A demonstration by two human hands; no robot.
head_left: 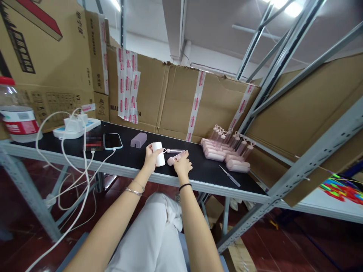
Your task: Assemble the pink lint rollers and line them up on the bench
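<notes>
My left hand (150, 156) is closed around a smooth white cylinder (159, 155), held upright at the table's front edge. My right hand (183, 164) has its fingers curled on a slim pale-pink piece with a round end (170, 161), which points toward the white cylinder. Just beyond it lies a clear tube with a pinkish heart-shaped loop (170, 150); its far end reaches close to my right fingers. A lilac block with a notch (138, 140) sits behind my left hand.
Several pink pieces with clear tubes and heart loops (214, 154) are grouped at right. A small screwdriver-like tool (230, 176) lies before them. At left are a phone (112, 141), a power strip (76, 128), cables and a bottle (19, 117). Cardboard walls the back; metal posts flank the right.
</notes>
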